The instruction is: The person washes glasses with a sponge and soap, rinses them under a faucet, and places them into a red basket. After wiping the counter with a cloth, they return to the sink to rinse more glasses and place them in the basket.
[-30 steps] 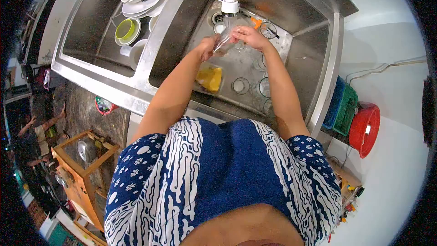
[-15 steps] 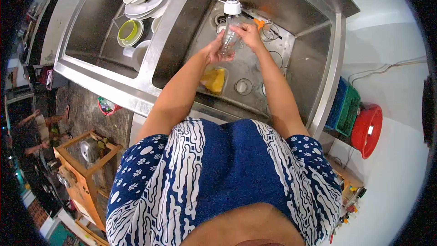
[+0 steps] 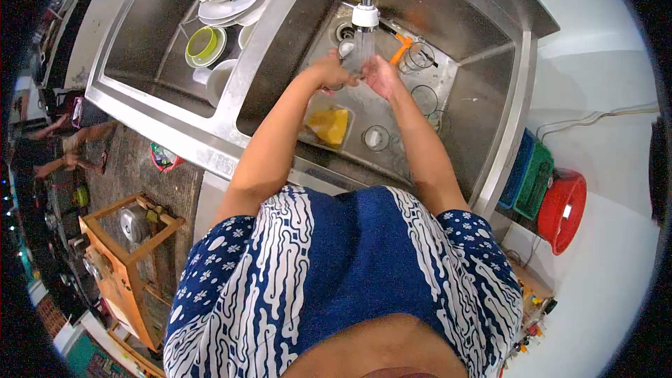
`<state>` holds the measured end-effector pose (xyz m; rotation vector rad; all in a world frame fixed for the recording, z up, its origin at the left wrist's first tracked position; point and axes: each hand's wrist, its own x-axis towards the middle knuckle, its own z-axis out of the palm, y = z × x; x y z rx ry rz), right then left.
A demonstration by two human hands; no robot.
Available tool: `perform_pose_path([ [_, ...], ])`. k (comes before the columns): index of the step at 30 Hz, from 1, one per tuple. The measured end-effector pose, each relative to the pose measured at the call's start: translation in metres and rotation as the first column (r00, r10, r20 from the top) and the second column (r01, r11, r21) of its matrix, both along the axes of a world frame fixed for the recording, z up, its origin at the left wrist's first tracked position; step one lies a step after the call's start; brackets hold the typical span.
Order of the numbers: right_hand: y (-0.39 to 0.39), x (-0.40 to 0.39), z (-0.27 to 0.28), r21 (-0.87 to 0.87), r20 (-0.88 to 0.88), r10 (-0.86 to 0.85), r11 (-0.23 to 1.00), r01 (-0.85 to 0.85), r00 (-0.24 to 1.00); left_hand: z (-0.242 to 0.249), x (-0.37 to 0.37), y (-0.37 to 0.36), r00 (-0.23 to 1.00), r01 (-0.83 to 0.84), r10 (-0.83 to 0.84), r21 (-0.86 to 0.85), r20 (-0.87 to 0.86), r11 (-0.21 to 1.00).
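Water runs from the white faucet head (image 3: 365, 16) over my hands in the right sink basin. My left hand (image 3: 329, 73) is closed, palm down, around a clear glass that is mostly hidden and blurred. Beside it, my right hand (image 3: 381, 77) is turned palm up in the stream, fingers apart. Clear glasses stand on the basin floor, one (image 3: 376, 138) below my hands and another (image 3: 420, 56) on the right, near an orange-handled utensil (image 3: 402, 49). A yellow sponge or cloth (image 3: 330, 126) lies at the lower left of the basin.
Stacked white plates (image 3: 253, 7) and a green bowl (image 3: 202, 43) sit in the left basin, across the metal divider (image 3: 262, 42). Right of the sink are a green basket (image 3: 533, 178) and a red basin (image 3: 563, 211). A wooden frame stands (image 3: 133, 259) at lower left.
My hands have moved slightly apart. My left hand has turned palm down, and my right hand has let go of the glass. The view has shifted slightly.
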<state>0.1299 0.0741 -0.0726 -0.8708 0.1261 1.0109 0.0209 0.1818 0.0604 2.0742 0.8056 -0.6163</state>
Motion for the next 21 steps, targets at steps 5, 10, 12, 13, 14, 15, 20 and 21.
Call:
perform_pose_path([
  [5,0.022,0.017,-0.01,-0.554,0.773,0.376,0.792,0.256,0.51,0.037,-0.009,-0.001,0.955,0.297,-0.266,0.468,-0.133,0.832],
  [10,0.06,0.025,-0.049,-0.424,0.753,0.58,0.789,0.445,-0.311,0.072,-0.034,-0.006,0.942,0.316,-0.322,0.567,-0.093,0.761],
  [12,0.057,0.014,-0.051,-0.504,0.745,0.615,0.773,0.385,-0.259,0.076,-0.049,-0.005,0.936,0.276,-0.349,0.503,0.055,0.819],
  [13,0.052,0.011,-0.051,-0.485,0.754,0.605,0.776,0.403,-0.257,0.078,-0.056,-0.008,0.943,0.261,-0.33,0.496,0.054,0.828],
  [14,0.049,0.008,-0.05,-0.462,0.765,0.591,0.78,0.422,-0.256,0.081,-0.062,-0.01,0.939,0.232,-0.323,0.471,0.12,0.851],
  [15,0.048,0.005,-0.046,-0.435,0.777,0.575,0.784,0.442,-0.255,0.082,-0.068,-0.011,0.93,0.205,-0.316,0.449,0.186,0.869],
  [20,0.047,0.024,-0.078,-0.847,0.192,0.945,0.297,0.442,-0.266,0.077,-0.096,-0.025,0.857,0.01,-0.239,0.45,0.456,0.893],
  [21,0.045,0.039,-0.131,-0.853,0.45,0.892,0.415,0.315,0.043,0.079,-0.104,-0.03,0.833,-0.047,-0.214,0.451,0.51,0.891],
])
